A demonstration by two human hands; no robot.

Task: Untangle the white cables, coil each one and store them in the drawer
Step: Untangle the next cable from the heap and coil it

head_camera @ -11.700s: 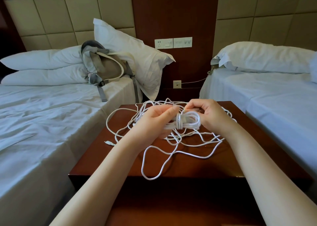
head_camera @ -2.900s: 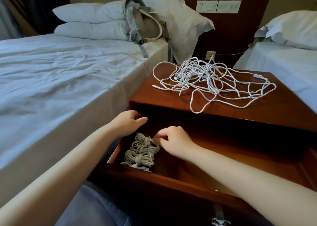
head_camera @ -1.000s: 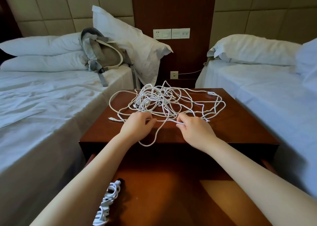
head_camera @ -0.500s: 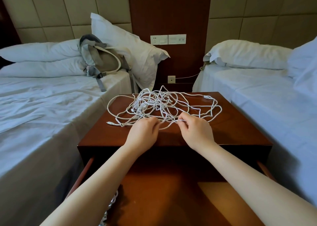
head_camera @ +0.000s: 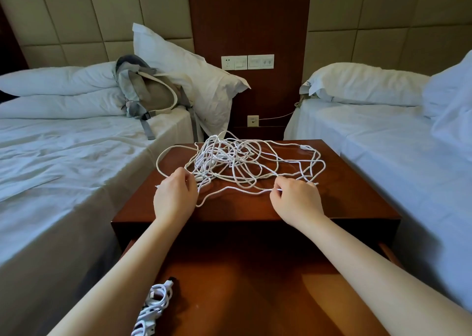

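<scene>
A tangle of white cables (head_camera: 237, 162) lies on top of the dark wooden nightstand (head_camera: 357, 200). My left hand (head_camera: 175, 195) pinches a strand at the tangle's left front. My right hand (head_camera: 297, 201) pinches another strand at the right front, with a loose length of cable sagging between the two hands. Below, the drawer (head_camera: 255, 284) stands pulled out. Coiled white cables (head_camera: 153, 307) lie at its left side, partly hidden by my left forearm.
A bed (head_camera: 63, 169) with pillows and a grey backpack (head_camera: 150, 93) flanks the nightstand on the left. A second bed (head_camera: 408, 157) is on the right. Wall sockets (head_camera: 247, 62) and a thin cord sit on the wooden panel behind.
My hands have moved apart along the strand, the right one going right and the left one left. Before that, a coil went into the drawer.
</scene>
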